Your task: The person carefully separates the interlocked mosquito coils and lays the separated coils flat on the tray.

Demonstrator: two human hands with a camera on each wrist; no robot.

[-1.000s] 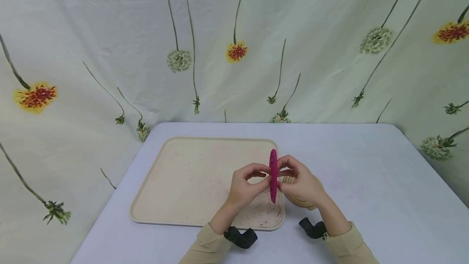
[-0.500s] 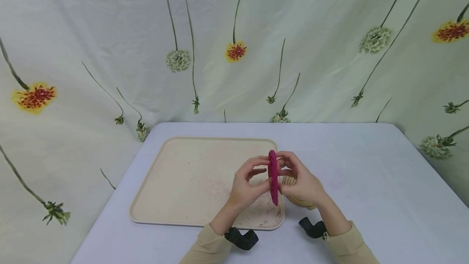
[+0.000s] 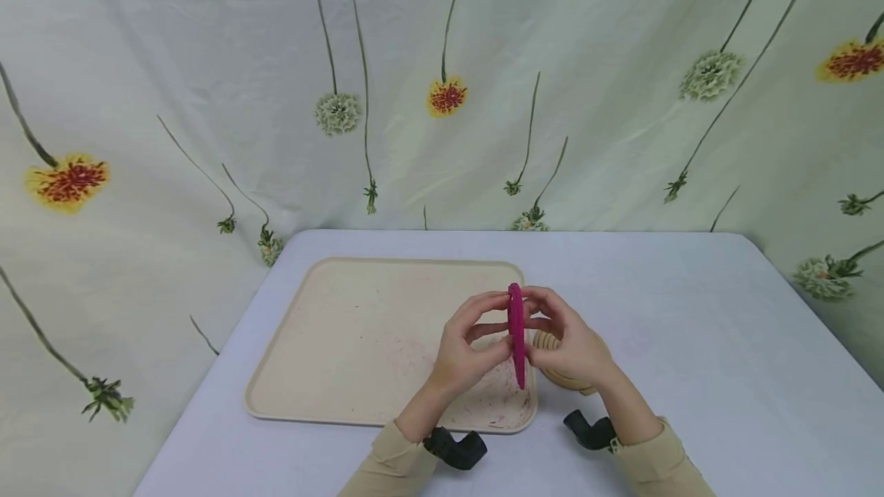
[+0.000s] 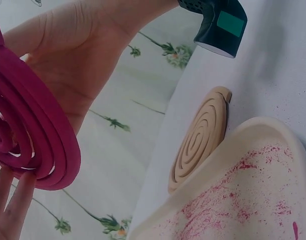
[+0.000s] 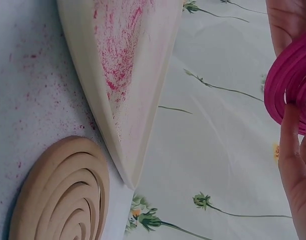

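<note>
A pink spiral mosquito coil (image 3: 516,336) stands on edge between my two hands, raised over the right end of the tray. My left hand (image 3: 461,340) pinches it from the left, thumb low and fingers higher up. From the right, my right hand (image 3: 576,347) pinches the same coil with thumb and fingertips. In the left wrist view the coil's (image 4: 53,135) rings show narrow gaps between them. A tan spiral coil (image 3: 565,382) lies on the table below my right hand, which partly hides it in the head view.
A cream tray (image 3: 331,422) with a raised rim lies on the white table (image 3: 691,343), pink crumbs scattered at its right end. More pink specks dot the table beside the tan coil. Black cameras (image 3: 456,447) sit at both wrists. A flower-printed cloth (image 3: 414,136) hangs behind.
The pink coil has tilted slightly, its lower edge swinging a little right. The left fingers have spread upward along it, and the right fingers have shifted slightly. The tray and tan coil stay put.
</note>
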